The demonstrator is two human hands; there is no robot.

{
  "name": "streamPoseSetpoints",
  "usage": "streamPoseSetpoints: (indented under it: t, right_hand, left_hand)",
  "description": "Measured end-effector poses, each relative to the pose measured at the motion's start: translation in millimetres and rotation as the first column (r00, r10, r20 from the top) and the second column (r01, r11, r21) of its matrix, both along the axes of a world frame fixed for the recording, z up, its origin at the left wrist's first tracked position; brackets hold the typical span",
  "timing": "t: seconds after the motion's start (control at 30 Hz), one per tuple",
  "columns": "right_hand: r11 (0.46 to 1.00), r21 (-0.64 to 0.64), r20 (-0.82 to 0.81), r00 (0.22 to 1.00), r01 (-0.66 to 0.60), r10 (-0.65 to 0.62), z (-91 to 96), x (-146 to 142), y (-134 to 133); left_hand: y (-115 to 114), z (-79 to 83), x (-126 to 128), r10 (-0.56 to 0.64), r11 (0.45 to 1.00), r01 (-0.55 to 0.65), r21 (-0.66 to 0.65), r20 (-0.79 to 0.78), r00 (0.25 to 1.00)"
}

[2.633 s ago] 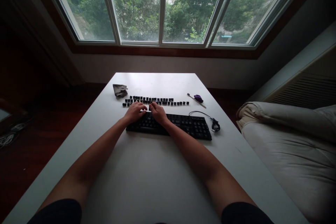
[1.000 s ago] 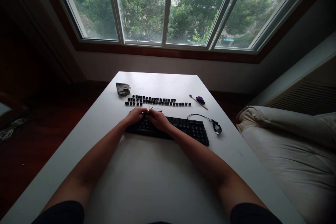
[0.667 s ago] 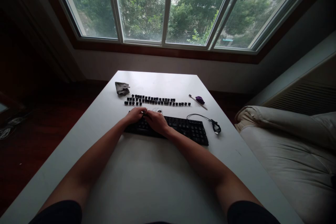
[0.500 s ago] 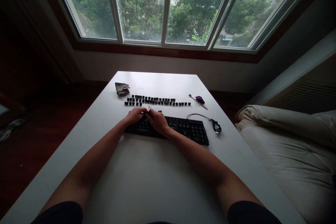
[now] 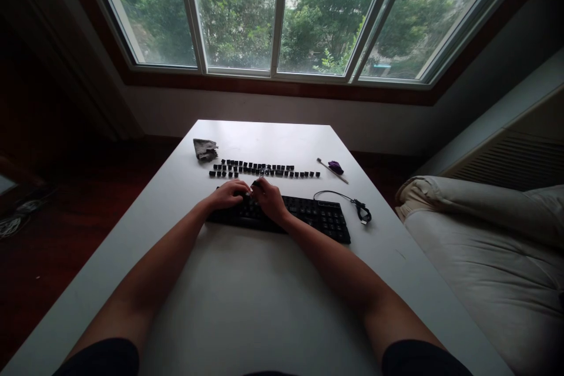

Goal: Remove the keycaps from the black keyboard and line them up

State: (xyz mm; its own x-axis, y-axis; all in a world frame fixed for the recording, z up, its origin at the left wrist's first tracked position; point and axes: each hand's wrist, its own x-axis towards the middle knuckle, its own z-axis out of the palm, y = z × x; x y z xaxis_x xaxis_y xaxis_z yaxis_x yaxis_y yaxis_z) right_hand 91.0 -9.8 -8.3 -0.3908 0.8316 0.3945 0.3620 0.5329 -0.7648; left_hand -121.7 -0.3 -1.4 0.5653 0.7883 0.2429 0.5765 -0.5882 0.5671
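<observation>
A black keyboard (image 5: 308,211) lies across the white table, with both hands over its left half. My left hand (image 5: 231,194) is curled over its upper left part, fingertips close to my right hand's. What the left fingers hold, if anything, is hidden. My right hand (image 5: 268,198) is closed on what looks like a keycap puller (image 5: 265,171), its pale ring showing faintly above the fingers. A small dark piece shows at the right fingertips, too small to name. Beyond the keyboard, loose black keycaps (image 5: 304,174) stand in rows.
A crumpled grey cloth (image 5: 205,150) lies at the table's back left. To the right are a brush (image 5: 341,177), a purple bunched item (image 5: 335,167) and the keyboard's coiled cable (image 5: 362,211). A pale sofa (image 5: 484,241) stands beside the white table (image 5: 247,305).
The puller has turned in my right hand: its wire ends pointed up between my hands, and its ring now shows farther back. My left fingers have shifted slightly on the keyboard.
</observation>
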Motion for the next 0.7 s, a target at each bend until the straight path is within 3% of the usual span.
streamPoseSetpoints:
  t: [0.37, 0.6, 0.7]
  right_hand:
    - [0.995, -0.069, -0.124, 0.989, 0.067, -0.075, -4.2, 3, 3]
    - [0.954, -0.277, -0.229, 0.957, 0.114, -0.18, -10.7, 5, 17]
    - [0.947, -0.301, -0.241, 0.952, 0.11, -0.187, -13.3, 5, 21]
  left_hand:
    - [-4, 2.5, 4, 0.042, 0.999, -0.042, -0.003, 0.063, 0.997]
    - [-7, 2.7, 14, 0.137, 0.99, -0.139, 0.008, 0.139, 0.981]
    - [-8, 4.6, 16, 0.135, 0.99, -0.138, 0.022, 0.121, 0.984]
